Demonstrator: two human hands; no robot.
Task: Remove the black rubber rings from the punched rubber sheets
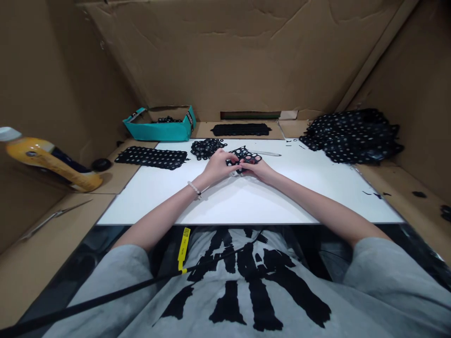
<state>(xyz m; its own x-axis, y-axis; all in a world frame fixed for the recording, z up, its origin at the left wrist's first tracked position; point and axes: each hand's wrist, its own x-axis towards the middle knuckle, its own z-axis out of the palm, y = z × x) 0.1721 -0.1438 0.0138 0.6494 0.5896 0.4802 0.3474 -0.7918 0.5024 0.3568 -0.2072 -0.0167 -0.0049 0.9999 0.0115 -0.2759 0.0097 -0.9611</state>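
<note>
Above the white board [246, 202], both hands meet on a small black perforated piece [243, 154] with round holes. My left hand [217, 165], a beaded bracelet at its wrist, pinches the piece from the left. From the right, my right hand [260, 170] grips its near edge, thumb and fingers closed. The fingertips partly cover where they touch. Just behind my left hand lies a heap of black ring-like pieces [207, 149]. A slim whitish pen-like tool [269, 153] rests on the board beyond my right hand.
A perforated black sheet [151, 157] lies at left, below a teal box [158, 131] holding black pieces. Another black stack [241, 129] sits at the back. Perforated sheets [352, 136] are piled right. A yellow bottle [52, 159] and tweezers-like tool [56, 215] are far left. Cardboard walls [229, 56] enclose the table.
</note>
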